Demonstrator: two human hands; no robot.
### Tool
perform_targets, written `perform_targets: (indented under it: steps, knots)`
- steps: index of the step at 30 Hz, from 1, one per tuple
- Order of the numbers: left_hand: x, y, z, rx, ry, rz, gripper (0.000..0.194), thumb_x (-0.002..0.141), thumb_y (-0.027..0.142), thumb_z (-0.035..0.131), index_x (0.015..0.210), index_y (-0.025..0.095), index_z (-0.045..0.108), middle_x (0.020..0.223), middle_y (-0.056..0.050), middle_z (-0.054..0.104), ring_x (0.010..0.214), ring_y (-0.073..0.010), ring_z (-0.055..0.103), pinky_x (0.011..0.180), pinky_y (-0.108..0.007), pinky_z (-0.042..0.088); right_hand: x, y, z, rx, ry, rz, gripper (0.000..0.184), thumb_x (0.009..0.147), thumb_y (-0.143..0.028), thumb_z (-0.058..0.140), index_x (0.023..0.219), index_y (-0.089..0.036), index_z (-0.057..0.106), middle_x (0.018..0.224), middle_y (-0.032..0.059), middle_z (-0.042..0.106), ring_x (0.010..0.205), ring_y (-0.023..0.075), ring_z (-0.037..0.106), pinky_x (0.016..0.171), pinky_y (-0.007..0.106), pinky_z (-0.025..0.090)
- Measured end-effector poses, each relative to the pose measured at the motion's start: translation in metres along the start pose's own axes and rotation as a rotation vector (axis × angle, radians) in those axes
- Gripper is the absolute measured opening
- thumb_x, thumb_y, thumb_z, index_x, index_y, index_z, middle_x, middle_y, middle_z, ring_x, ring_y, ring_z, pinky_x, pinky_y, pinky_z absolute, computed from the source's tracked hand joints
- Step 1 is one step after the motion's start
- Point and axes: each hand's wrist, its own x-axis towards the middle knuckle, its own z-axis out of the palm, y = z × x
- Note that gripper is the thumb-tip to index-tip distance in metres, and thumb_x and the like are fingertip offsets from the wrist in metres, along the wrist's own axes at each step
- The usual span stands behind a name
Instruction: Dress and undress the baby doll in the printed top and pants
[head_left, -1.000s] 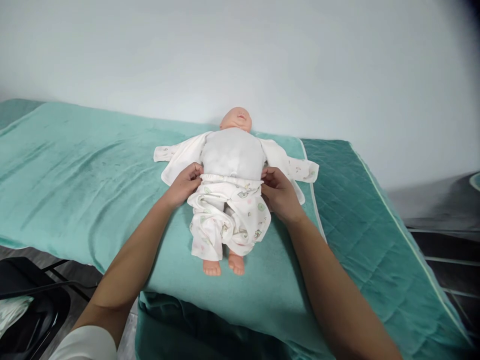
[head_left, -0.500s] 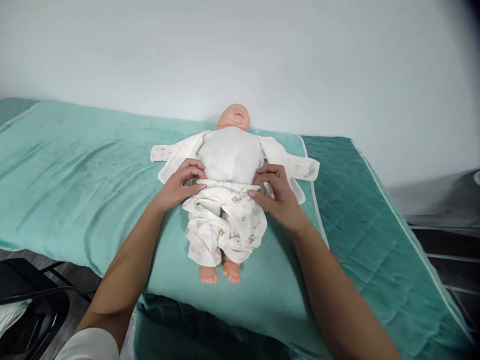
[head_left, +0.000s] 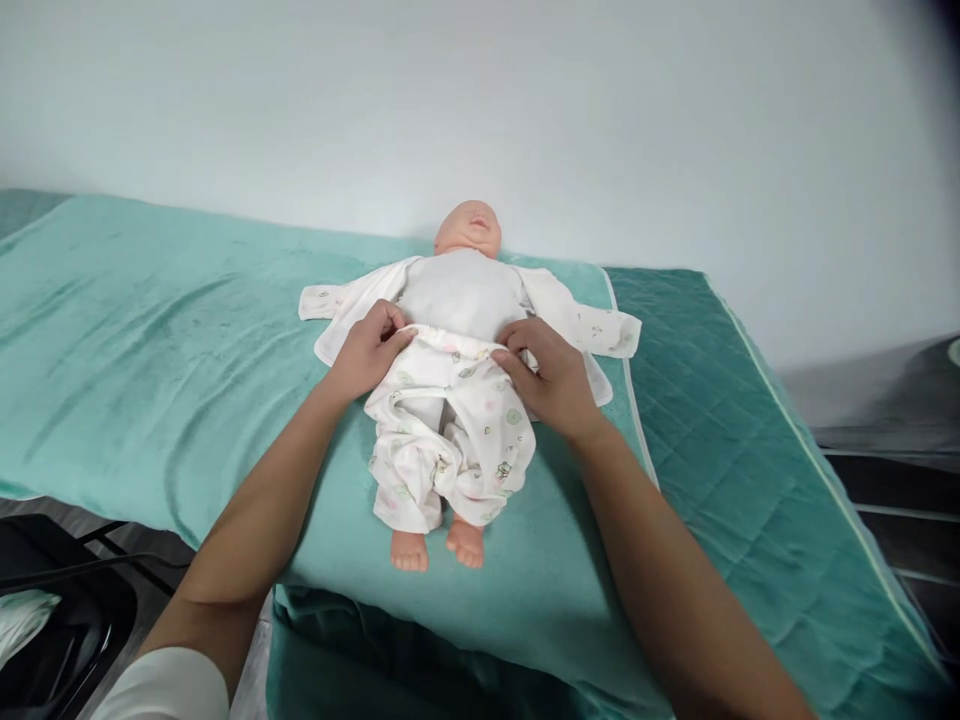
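Note:
A baby doll [head_left: 466, 230] lies on its back, head toward the wall and bare feet toward me. Patterned white baby pants [head_left: 480, 410] cover its legs, bunched around the knees. At the left end of the waistband, my left hand [head_left: 369, 350] is closed, pinching the fabric between thumb and fingers. My right hand [head_left: 546, 375] pinches the waistband's other end, thumb outside. The waistband sits across the doll's lower belly. Under the doll, a white baby shirt [head_left: 600, 330] is spread open, both sleeves stretched outward. The doll's white cloth torso [head_left: 465, 290] shows between its sides.
A light green blanket [head_left: 112, 350] covers the bed under the doll. To the right lies a darker green quilted cover [head_left: 735, 480]. A pale wall [head_left: 480, 100] stands behind. A black chair [head_left: 67, 620] with white cloth on it is at lower left.
Both hands have moved up toward the doll's chest, drawing the waistband higher over the belly. The left fingers have closed more tightly on the fabric.

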Motion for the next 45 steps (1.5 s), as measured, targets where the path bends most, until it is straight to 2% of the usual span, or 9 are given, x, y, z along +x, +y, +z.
perform_targets:
  steps: [6,12,17,21,23,28,37,41,45]
  knots:
    - [0.030,-0.013,0.015,-0.019,0.073,-0.018,0.018,0.098,0.037,0.059,0.092,0.024,0.048,0.074,0.003,0.046,0.069,-0.0141,0.043,0.068,-0.027,0.035,0.031,0.025,0.013,0.114,0.143,0.311,0.039,0.095,-0.060,0.062,0.084,-0.024,0.050,0.075,-0.0003,0.052,0.071,0.0168,0.048,0.069,0.033,0.038]
    - [0.029,-0.014,0.018,-0.061,0.102,-0.036,0.022,0.096,0.043,0.063,0.093,0.024,0.052,0.075,0.003,0.048,0.070,-0.0145,0.045,0.068,-0.028,0.037,0.039,0.031,0.015,0.267,0.135,0.377,0.047,0.089,-0.067,0.067,0.083,-0.024,0.050,0.074,-0.0003,0.048,0.070,0.0158,0.044,0.065,0.031,0.037]
    - [0.024,-0.008,0.008,0.126,0.102,0.206,0.021,0.095,0.042,0.065,0.090,0.022,0.058,0.102,-0.005,0.062,0.099,-0.0204,0.057,0.093,-0.037,0.047,0.027,0.024,0.006,0.306,0.039,0.327,0.045,0.089,-0.068,0.066,0.090,-0.025,0.055,0.084,0.0022,0.054,0.075,0.0174,0.049,0.067,0.031,0.041]
    - [0.025,-0.006,0.006,0.245,0.085,0.322,0.023,0.101,0.043,0.055,0.090,0.022,0.055,0.109,-0.008,0.063,0.108,-0.0223,0.059,0.099,-0.038,0.045,0.027,0.022,0.001,0.190,0.050,0.058,0.041,0.093,-0.063,0.065,0.085,-0.024,0.055,0.101,0.0065,0.059,0.096,0.0224,0.057,0.086,0.038,0.047]
    - [0.027,-0.006,0.008,0.282,0.067,0.284,0.023,0.103,0.042,0.050,0.092,0.023,0.053,0.104,-0.007,0.064,0.099,-0.0213,0.059,0.090,-0.036,0.045,0.030,0.021,0.002,0.123,0.058,0.005,0.042,0.096,-0.063,0.060,0.082,-0.024,0.052,0.103,0.0074,0.062,0.099,0.0233,0.058,0.091,0.040,0.047]
    - [0.041,-0.007,0.010,0.311,0.089,0.108,0.021,0.101,0.041,0.052,0.090,0.023,0.050,0.082,-0.001,0.059,0.076,-0.0183,0.052,0.073,-0.031,0.037,0.041,0.025,0.009,0.007,0.051,0.210,0.044,0.097,-0.067,0.054,0.084,-0.025,0.049,0.075,0.0015,0.055,0.069,0.0181,0.046,0.070,0.035,0.039]
    - [0.068,-0.021,0.010,-0.142,0.063,-0.115,0.024,0.096,0.037,0.060,0.084,0.021,0.047,0.076,0.003,0.045,0.070,-0.0131,0.042,0.067,-0.026,0.034,0.065,0.045,0.018,0.201,0.049,0.455,0.041,0.089,-0.060,0.067,0.081,-0.024,0.048,0.065,-0.0040,0.041,0.063,0.0146,0.040,0.064,0.031,0.033]
    - [0.052,-0.013,0.009,0.026,0.100,-0.100,0.020,0.096,0.037,0.059,0.085,0.021,0.052,0.076,0.003,0.051,0.072,-0.0137,0.046,0.069,-0.027,0.034,0.055,0.036,0.015,0.347,0.098,0.510,0.035,0.083,-0.052,0.072,0.084,-0.023,0.052,0.067,-0.0040,0.046,0.064,0.0132,0.041,0.062,0.028,0.033]
    - [0.039,-0.007,0.000,0.208,0.031,-0.115,0.016,0.094,0.033,0.056,0.083,0.020,0.054,0.076,0.002,0.056,0.073,-0.0142,0.047,0.069,-0.028,0.035,0.043,0.022,0.000,0.284,-0.003,0.513,0.022,0.080,-0.038,0.071,0.089,-0.022,0.060,0.080,-0.0003,0.061,0.074,0.0147,0.051,0.068,0.029,0.039]
